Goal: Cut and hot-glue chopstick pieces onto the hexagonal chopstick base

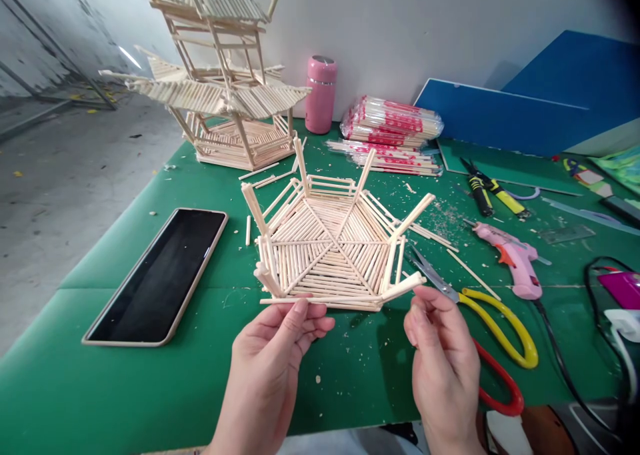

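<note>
In the head view, a six-sided base of thin wooden sticks [320,258] lies on the green table, with upright corner posts and low side rails. My left hand [275,348] is closed at its near edge, pinching a wooden stick [287,301] between thumb and fingers. The stick lies level along the near side of the base. My right hand [443,355] is closed beside the near right corner post [404,287]. Its thumb and fingertips are pressed together; what they hold, if anything, is hidden. Scissors [465,298] with yellow and red handles lie by this hand.
A tiered stick pavilion [225,101] stands behind at left. A phone [157,278] lies at left. Behind are a pink flask [321,95] and bagged sticks [390,121]. At right lie a pink glue gun [510,255] with a cord and pliers [493,188].
</note>
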### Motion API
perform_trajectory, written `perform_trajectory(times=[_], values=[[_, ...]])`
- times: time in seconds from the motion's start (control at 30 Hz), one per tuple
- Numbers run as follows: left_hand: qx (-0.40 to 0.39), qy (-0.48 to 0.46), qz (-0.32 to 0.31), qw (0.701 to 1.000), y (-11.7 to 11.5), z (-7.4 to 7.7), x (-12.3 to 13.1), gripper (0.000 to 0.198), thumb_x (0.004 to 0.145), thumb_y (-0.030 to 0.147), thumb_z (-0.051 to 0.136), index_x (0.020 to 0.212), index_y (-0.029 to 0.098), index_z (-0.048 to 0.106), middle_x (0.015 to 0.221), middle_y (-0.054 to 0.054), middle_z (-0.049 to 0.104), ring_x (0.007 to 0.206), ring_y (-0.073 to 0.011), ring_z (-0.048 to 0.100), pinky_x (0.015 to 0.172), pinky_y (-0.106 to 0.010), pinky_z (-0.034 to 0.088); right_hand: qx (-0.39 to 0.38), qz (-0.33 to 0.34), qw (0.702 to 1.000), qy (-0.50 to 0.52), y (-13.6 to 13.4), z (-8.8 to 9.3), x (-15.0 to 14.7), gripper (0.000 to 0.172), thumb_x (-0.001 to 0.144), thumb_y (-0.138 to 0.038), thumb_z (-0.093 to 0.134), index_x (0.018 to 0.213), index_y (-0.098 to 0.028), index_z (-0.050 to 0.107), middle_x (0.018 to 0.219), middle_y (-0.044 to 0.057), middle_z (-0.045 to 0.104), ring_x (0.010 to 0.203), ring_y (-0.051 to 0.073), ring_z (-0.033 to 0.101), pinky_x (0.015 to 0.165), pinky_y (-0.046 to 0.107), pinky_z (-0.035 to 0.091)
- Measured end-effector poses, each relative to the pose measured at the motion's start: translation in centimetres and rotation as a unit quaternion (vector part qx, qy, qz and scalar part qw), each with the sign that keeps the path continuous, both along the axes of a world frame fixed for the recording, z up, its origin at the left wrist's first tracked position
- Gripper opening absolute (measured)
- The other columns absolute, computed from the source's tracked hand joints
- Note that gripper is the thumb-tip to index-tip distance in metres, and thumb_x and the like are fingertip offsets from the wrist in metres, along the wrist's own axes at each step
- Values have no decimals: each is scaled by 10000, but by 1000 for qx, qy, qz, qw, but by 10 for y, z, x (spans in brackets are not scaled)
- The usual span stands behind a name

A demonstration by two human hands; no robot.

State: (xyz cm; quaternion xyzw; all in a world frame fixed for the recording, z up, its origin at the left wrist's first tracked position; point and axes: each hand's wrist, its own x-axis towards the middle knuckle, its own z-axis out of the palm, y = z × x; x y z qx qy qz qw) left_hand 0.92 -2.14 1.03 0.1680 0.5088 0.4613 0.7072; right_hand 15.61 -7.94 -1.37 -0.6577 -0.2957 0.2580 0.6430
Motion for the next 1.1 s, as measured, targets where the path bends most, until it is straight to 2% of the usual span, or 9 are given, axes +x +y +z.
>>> perform_trajectory(times=[0.23,0.4,0.6,0.83,1.1], values=[[8,2,0,1000,0,0,1,156,655,234,725,706,96,672,667,-71,706,608,-160,666,630,-246,535,-25,17,998,-48,0,1,0,215,821,-305,546,1017,-236,599,901,31,620,750,131,576,578,219,453],[8,-1,-6,1000,2,1,2,151,643,227,732,679,92,673,660,-69,700,597,-153,657,624,-246,532,-31,42,994,-99,-2,-2,1,221,817,-276,554,1028,-249,613,991,44,612,829,158,583,652,253,487],[15,-15,-7,1000,0,2,2,143,660,218,719,696,86,675,668,-69,695,591,-145,651,625,-244,521,-30,83,988,-126,-1,-6,3,197,806,-266,562,992,-221,612,969,55,615,868,195,581,700,302,482],[37,-25,-24,999,-2,3,0,134,715,218,671,714,85,661,672,-64,679,598,-131,640,632,-239,500,-22,70,988,-137,-1,-14,4,226,788,-284,584,999,-207,616,992,69,620,840,202,586,694,327,481],[50,-16,-20,998,-2,3,1,126,692,214,685,691,94,648,672,-65,684,595,-132,642,628,-240,495,-16,80,986,-148,2,-12,4,234,798,-305,568,1006,-207,611,893,54,622,785,186,586,685,329,482]])
